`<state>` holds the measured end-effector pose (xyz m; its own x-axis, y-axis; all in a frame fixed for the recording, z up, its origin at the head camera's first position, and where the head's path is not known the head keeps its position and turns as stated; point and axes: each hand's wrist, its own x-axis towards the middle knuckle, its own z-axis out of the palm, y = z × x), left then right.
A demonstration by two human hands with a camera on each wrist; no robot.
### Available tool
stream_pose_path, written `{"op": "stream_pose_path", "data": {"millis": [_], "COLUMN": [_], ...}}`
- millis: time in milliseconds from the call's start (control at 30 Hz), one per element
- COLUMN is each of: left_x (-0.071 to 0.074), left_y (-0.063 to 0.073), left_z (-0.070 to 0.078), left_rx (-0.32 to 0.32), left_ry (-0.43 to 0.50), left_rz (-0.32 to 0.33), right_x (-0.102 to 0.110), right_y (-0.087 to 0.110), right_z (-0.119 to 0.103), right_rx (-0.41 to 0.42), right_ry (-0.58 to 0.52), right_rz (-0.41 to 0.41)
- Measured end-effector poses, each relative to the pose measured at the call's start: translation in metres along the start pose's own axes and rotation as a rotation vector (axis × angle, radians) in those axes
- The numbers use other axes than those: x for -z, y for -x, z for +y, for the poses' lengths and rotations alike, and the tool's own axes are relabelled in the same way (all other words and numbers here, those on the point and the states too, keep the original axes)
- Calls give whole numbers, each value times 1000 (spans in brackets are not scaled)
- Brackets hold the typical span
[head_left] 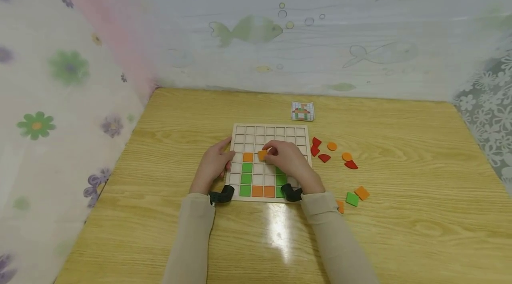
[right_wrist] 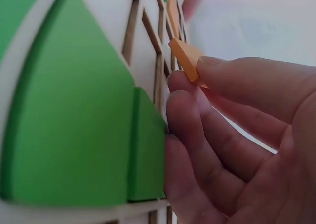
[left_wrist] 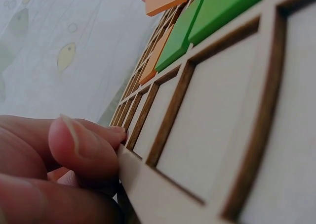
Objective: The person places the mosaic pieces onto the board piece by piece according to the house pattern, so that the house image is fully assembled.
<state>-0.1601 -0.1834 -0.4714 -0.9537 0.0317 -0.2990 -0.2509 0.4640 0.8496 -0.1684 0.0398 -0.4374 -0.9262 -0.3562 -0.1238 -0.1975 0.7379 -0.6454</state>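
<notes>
My right hand [head_left: 289, 158] pinches an orange square tile [right_wrist: 186, 58] between thumb and fingertips, tilted just above the middle of a wooden grid board [head_left: 256, 125]. My left hand [head_left: 213, 162] rests against the board's left edge, its fingertips right at the rim in the left wrist view. On the board, a column of green square tiles [head_left: 246, 178] has an orange square tile [head_left: 248, 157] at its top. Two orange tiles [head_left: 263, 191] lie side by side in the bottom row. More green tiles [right_wrist: 69, 115] form a column partly hidden under my right hand.
Behind the board lies a small pattern card [head_left: 302, 111]. To the right are red quarter-round pieces [head_left: 324, 158] and orange discs [head_left: 332, 146]. Nearer me are a loose green tile [head_left: 352, 199] and an orange tile [head_left: 362, 193]; another orange piece [head_left: 340, 206] is partly behind my right sleeve.
</notes>
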Motion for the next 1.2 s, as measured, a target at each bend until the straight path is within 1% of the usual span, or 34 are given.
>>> {"op": "stream_pose_path", "data": {"millis": [333, 467, 767, 1000, 1200], "left_x": [0, 0, 0, 0, -1], "left_y": [-1, -1, 1, 0, 0], "left_z": [0, -1, 2, 2, 1], "left_rx": [-4, 5, -4, 3, 3], "left_ry": [6, 4, 5, 4, 9], "left_rz": [11, 13, 2, 0, 15], "right_x": [-6, -8, -12, -10, -10], "right_y": [-2, -2, -1, -1, -1], "right_z": [-7, -9, -13, -13, -14], "right_rx": [-10, -24, -32, -27, -33], "right_ry": [80, 108, 172, 172, 165], "right_rz": [29, 24, 10, -1, -26]}}
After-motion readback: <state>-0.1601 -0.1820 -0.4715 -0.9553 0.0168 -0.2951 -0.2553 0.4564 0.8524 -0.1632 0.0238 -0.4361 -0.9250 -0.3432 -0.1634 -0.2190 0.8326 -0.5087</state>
